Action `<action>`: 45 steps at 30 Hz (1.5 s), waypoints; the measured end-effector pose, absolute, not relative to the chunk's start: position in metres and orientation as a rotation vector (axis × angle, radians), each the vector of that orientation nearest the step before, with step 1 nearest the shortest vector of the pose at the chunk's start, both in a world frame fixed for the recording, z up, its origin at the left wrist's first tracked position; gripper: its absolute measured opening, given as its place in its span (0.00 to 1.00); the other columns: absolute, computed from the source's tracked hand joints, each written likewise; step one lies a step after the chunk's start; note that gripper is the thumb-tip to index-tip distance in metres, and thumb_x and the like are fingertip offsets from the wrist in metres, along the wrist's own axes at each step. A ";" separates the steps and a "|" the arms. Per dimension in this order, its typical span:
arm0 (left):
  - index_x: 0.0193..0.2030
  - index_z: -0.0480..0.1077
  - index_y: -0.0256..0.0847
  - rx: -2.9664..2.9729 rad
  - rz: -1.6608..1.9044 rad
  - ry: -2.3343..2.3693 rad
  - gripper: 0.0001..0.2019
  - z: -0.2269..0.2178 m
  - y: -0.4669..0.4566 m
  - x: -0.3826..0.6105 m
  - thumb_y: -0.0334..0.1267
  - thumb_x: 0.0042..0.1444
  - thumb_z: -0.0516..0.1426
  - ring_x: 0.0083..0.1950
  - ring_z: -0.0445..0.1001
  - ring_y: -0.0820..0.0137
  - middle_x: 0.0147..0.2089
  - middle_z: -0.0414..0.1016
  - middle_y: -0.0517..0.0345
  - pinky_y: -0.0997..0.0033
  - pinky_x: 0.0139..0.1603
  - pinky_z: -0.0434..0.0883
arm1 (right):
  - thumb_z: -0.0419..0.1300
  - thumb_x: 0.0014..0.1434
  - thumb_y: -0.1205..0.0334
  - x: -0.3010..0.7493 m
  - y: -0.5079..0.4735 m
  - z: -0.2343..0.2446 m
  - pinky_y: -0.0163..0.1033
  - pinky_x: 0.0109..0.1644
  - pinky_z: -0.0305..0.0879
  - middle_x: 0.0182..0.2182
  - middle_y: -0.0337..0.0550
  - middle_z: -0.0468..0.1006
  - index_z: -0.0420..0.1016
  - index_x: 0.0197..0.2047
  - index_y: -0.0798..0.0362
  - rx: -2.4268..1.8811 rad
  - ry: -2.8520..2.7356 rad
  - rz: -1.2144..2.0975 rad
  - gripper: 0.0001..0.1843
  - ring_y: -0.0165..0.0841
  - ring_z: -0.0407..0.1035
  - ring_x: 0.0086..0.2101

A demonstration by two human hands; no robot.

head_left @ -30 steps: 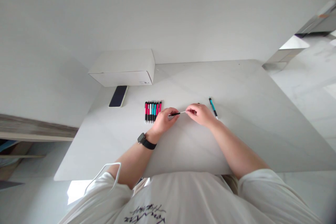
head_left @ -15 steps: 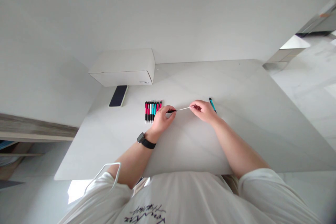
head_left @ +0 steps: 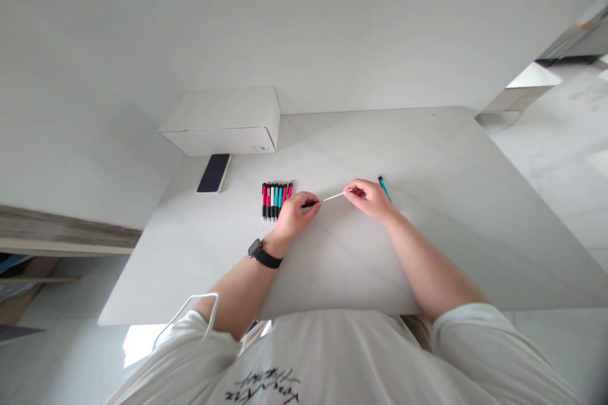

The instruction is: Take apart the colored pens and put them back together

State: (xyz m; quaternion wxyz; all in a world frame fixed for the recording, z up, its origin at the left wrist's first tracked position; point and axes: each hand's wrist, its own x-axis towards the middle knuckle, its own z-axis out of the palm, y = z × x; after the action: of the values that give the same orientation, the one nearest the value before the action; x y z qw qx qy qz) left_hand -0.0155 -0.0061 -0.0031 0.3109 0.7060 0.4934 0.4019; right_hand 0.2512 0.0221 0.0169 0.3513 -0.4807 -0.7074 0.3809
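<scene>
My left hand [head_left: 295,215] is closed around a black pen part [head_left: 310,204], most of it hidden by the fingers. A thin white pen refill [head_left: 334,195] spans the gap between my hands, its left end at the tip of the black part. The thumb and fingers of my right hand [head_left: 368,197] pinch the refill's other end. Just left of my left hand, several click pens [head_left: 272,201] in pink, white and turquoise lie side by side in a row. One turquoise pen [head_left: 384,186] rests alone beyond my right hand.
A dark-screened phone [head_left: 213,173] lies on the white table [head_left: 342,266] at the left. Behind it, a long white box [head_left: 223,123] stands against the wall. A white cable [head_left: 209,316] loops by my left upper arm.
My left hand has turned the black pen part slightly, so the refill slants a little more. The pens on the table have stayed in place.
</scene>
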 end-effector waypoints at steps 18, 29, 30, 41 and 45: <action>0.43 0.78 0.43 1.951 1.022 1.303 0.07 -0.003 -0.006 -0.016 0.43 0.66 0.60 0.44 0.81 0.65 0.42 0.82 0.54 0.65 0.47 0.77 | 0.65 0.61 0.40 0.275 0.052 0.037 0.34 0.30 0.63 0.33 0.40 0.80 0.79 0.39 0.49 -1.447 -1.649 1.172 0.19 0.29 0.68 0.27; 0.43 0.77 0.44 1.972 1.021 1.320 0.06 -0.002 -0.006 -0.016 0.42 0.66 0.60 0.44 0.81 0.66 0.42 0.82 0.56 0.66 0.48 0.76 | 0.63 0.61 0.54 0.230 0.092 0.036 0.41 0.40 0.66 0.33 0.51 0.84 0.85 0.35 0.50 -2.152 -2.335 0.765 0.11 0.42 0.77 0.37; 0.43 0.77 0.44 1.973 1.019 1.319 0.06 -0.002 -0.006 -0.016 0.42 0.66 0.60 0.44 0.81 0.66 0.42 0.82 0.56 0.66 0.48 0.76 | 0.63 0.61 0.54 0.228 0.094 0.036 0.41 0.41 0.67 0.34 0.52 0.84 0.85 0.36 0.51 -2.179 -2.343 0.755 0.11 0.43 0.77 0.38; 0.43 0.77 0.44 1.985 0.998 1.294 0.07 -0.001 -0.006 -0.016 0.42 0.66 0.60 0.44 0.80 0.65 0.42 0.82 0.55 0.65 0.48 0.77 | 0.61 0.62 0.59 0.219 0.099 0.031 0.46 0.46 0.70 0.47 0.64 0.83 0.84 0.48 0.57 -2.288 -2.391 0.590 0.16 0.51 0.78 0.47; 0.43 0.77 0.44 1.983 1.013 1.292 0.06 -0.001 -0.006 -0.015 0.41 0.66 0.60 0.44 0.80 0.65 0.42 0.82 0.55 0.65 0.48 0.76 | 0.58 0.67 0.54 0.225 0.084 0.037 0.44 0.46 0.69 0.45 0.56 0.84 0.83 0.45 0.52 -2.122 -2.334 0.465 0.15 0.46 0.77 0.46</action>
State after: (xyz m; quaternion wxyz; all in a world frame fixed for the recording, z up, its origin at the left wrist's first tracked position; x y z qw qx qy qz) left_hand -0.0155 -0.0064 -0.0012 0.2798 0.7395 0.4817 0.3778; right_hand 0.2249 0.0842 0.0372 -0.0237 -0.6654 -0.7318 0.1457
